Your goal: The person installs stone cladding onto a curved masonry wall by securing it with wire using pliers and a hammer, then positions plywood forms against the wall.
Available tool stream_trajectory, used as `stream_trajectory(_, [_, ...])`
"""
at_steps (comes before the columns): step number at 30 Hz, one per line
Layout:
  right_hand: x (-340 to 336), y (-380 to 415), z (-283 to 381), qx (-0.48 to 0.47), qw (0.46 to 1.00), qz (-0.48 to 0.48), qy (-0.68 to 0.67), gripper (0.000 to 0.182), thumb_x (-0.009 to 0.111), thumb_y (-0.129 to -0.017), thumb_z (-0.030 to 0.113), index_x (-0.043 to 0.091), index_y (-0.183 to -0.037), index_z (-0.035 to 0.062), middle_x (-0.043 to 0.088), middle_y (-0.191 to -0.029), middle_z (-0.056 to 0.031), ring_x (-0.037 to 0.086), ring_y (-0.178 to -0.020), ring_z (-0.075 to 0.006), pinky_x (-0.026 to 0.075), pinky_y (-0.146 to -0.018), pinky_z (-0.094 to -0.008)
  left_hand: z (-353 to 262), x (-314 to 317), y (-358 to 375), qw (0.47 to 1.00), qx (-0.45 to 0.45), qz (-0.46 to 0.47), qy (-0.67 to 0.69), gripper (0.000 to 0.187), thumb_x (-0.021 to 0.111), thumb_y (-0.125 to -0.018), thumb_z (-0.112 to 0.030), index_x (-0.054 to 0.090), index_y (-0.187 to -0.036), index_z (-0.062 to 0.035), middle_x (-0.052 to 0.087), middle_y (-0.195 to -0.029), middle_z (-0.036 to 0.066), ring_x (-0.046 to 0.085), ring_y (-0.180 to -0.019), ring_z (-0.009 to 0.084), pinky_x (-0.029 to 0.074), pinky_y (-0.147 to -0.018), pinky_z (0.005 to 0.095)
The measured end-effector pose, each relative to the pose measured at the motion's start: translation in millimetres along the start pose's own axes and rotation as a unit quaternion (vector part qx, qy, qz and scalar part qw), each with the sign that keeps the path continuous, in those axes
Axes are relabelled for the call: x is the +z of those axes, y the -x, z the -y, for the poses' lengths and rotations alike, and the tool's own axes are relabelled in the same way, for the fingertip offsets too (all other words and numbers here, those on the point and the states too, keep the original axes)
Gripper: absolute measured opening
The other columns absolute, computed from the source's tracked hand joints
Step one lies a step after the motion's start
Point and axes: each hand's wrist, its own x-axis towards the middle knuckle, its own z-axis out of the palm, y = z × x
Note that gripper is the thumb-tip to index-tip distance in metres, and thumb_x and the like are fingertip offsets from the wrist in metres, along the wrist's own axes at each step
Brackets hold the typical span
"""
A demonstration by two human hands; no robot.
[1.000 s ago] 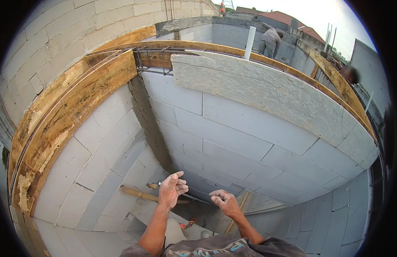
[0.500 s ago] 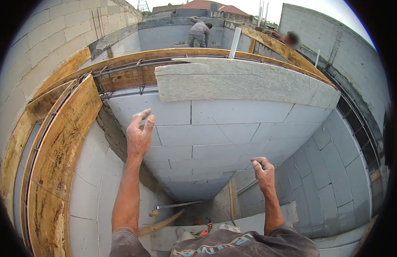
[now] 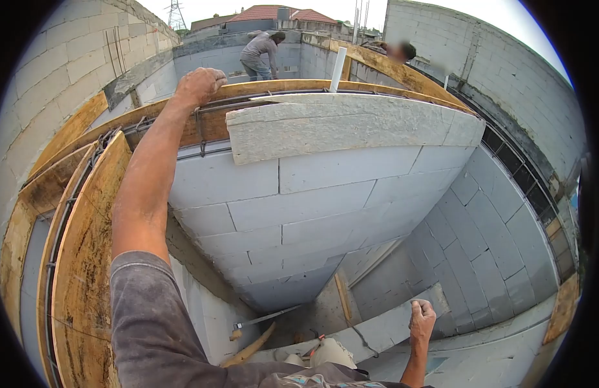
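My left hand (image 3: 201, 86) is stretched far forward at the top edge of the long wooden board (image 3: 267, 86), its fingers curled closed. What they grip, if anything, is hidden. Below it, dark steel bars (image 3: 199, 126) run behind the wall top. My right hand (image 3: 423, 317) is low on the right, in front of a pale ledge (image 3: 383, 326), its fingers pinched together. Whatever is between them is too small to make out. A rough grey plank (image 3: 351, 126) leans along the top of the grey block wall (image 3: 325, 178).
Wooden boards (image 3: 93, 258) with steel bars stand at the left. A white pipe (image 3: 338, 69) rises behind the plank. One person (image 3: 261, 53) bends over in the far room; another person's head (image 3: 401, 52) shows at the upper right. Timber pieces (image 3: 253, 346) lie far below.
My left hand has reached up and forward to the board's top edge, its fingers now closed. My right hand has moved down and slightly right. The view has shifted, and the far person has turned.
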Motion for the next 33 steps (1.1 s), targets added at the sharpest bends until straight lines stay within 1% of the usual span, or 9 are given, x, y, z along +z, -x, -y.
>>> stream_trajectory(4, [-6,2,-4,0.037,0.999,-0.009,-0.032,0.023,0.065,-0.096,0.022,0.069,-0.094,-0.0004,0.05,-0.065,0.0057,0.04,-0.056,-0.0033,0.034,-0.051,-0.0238,-49,-31,-45,0.981,-0.062,-0.082,0.165,0.036,0.061,-0.096,-0.035,0.072,-0.118,-0.009,0.071,-0.118,0.016,0.067,-0.108,0.0307,0.049,-0.096,0.0416])
stream_trajectory(6, [3,-9,-8,0.011,1.0,-0.001,-0.029,0.023,0.065,-0.096,0.023,0.068,-0.095,0.0002,0.049,-0.063,0.0059,0.04,-0.053,-0.0033,0.033,-0.048,-0.0235,-79,-44,-68,0.949,-0.093,-0.08,0.29,0.035,0.063,-0.095,-0.036,0.073,-0.117,-0.0103,0.073,-0.095,0.014,0.068,-0.086,0.0231,0.055,-0.075,0.0365])
stream_trajectory(12, [35,-44,-5,-0.111,0.993,0.04,-0.008,0.026,0.065,-0.096,0.026,0.068,-0.094,0.0005,0.047,-0.061,0.0061,0.04,-0.049,-0.0029,0.031,-0.044,-0.0225,-161,-74,-62,0.854,-0.171,0.059,0.488,0.036,0.06,-0.098,-0.028,0.067,-0.123,-0.0037,0.05,-0.066,-0.004,0.042,-0.052,0.0012,0.025,-0.038,0.0169])
stream_trajectory(15, [35,-59,-11,-0.098,0.992,0.067,-0.049,0.025,0.066,-0.096,0.026,0.068,-0.096,0.0009,0.045,-0.06,0.0064,0.037,-0.048,-0.0029,0.029,-0.043,-0.0225,-168,-20,-47,0.713,-0.144,0.056,0.684,0.037,0.051,-0.102,-0.022,0.061,-0.127,0.0034,0.051,-0.07,-0.004,0.038,-0.053,0.0009,0.024,-0.039,0.0178])
stream_trajectory(17, [33,-75,-11,-0.044,0.989,0.096,-0.104,0.026,0.067,-0.095,0.026,0.068,-0.097,0.0007,0.044,-0.059,0.0067,0.035,-0.047,-0.0028,0.028,-0.043,-0.0225,-214,-19,21,0.783,-0.172,0.071,0.594,0.036,0.044,-0.103,-0.018,0.058,-0.128,0.0049,0.05,-0.072,-0.006,0.032,-0.053,0.0029,0.024,-0.04,0.0189])
stream_trajectory(18, [34,-83,-8,-0.006,0.984,0.111,-0.138,0.026,0.067,-0.095,0.026,0.067,-0.097,0.0005,0.043,-0.059,0.0068,0.034,-0.047,-0.0027,0.028,-0.042,-0.0225,-221,6,44,0.741,-0.202,0.067,0.637,0.036,0.044,-0.104,-0.018,0.057,-0.129,0.0035,0.048,-0.073,-0.006,0.031,-0.054,0.0033,0.025,-0.042,0.0198])
stream_trajectory(22, [48,-129,57,-0.058,0.961,0.192,-0.191,0.029,0.068,-0.094,0.026,0.067,-0.1,-0.0015,0.041,-0.057,0.0074,0.032,-0.045,-0.0025,0.026,-0.041,-0.0222,-250,81,128,0.566,-0.284,0.009,0.774,0.034,0.045,-0.106,-0.025,0.056,-0.129,-0.0016,0.045,-0.069,-0.007,0.033,-0.056,0.0026,0.025,-0.045,0.0197])
stream_trajectory(29, [173,-169,209,-0.255,0.923,0.277,-0.076,0.043,0.066,-0.093,0.035,0.072,-0.11,-0.0043,0.073,-0.092,-0.0162,0.066,-0.086,-0.022,0.052,-0.078,-0.0344,-311,127,173,0.397,-0.321,-0.033,0.859,0.038,0.054,-0.104,-0.032,0.053,-0.128,-0.0025,0.047,-0.07,-0.006,0.035,-0.058,0.0032,0.029,-0.047,0.0186])
stream_trajectory(33, [264,-166,258,-0.352,0.89,0.268,-0.109,0.042,0.065,-0.094,0.033,0.071,-0.116,-0.002,0.072,-0.086,-0.012,0.065,-0.085,-0.0167,0.051,-0.075,-0.0329,-323,143,195,0.333,-0.288,-0.005,0.898,0.039,0.055,-0.103,-0.032,0.054,-0.126,-0.0015,0.05,-0.074,-0.004,0.04,-0.061,0.0044,0.034,-0.05,0.0194])
